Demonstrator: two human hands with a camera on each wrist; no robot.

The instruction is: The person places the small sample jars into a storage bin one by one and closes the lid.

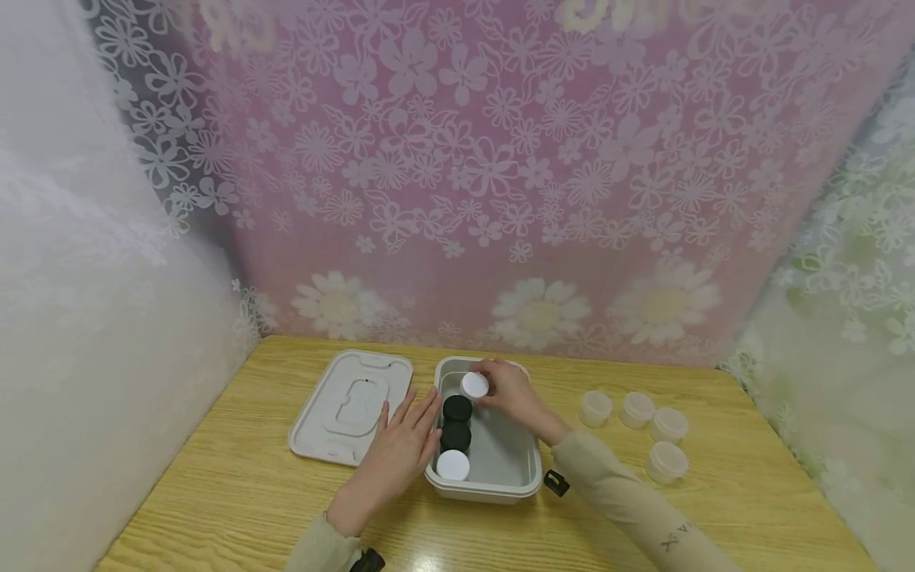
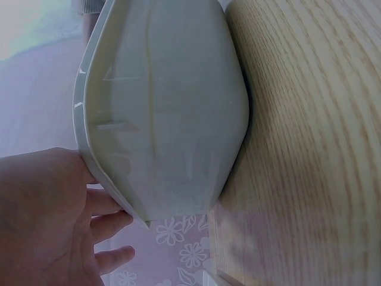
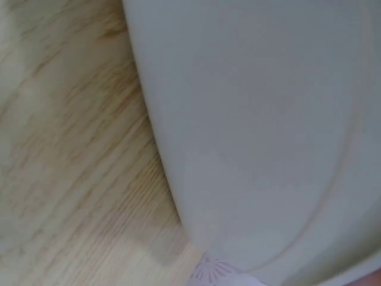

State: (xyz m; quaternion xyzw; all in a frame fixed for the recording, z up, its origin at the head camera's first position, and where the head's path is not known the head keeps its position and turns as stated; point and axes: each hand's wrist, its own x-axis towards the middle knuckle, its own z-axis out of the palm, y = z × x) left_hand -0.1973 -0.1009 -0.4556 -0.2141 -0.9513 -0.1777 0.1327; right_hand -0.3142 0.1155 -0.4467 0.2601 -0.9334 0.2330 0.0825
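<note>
Inside a pale grey plastic box, my right hand pinches a small round tub with a white lid near the far left corner. Two black round lids and another white round lid line up along the box's left side. My left hand rests at the left rim with its fingers fairly straight. In the left wrist view, the left fingers touch the rim of the box. The right wrist view shows mostly the box's outer wall; the right hand's grip is hidden there.
A flat white box lid lies left of the box, partly behind my left hand. Several translucent round tubs stand on the wooden table to the right. A flowered curtain hangs along the table's back edge.
</note>
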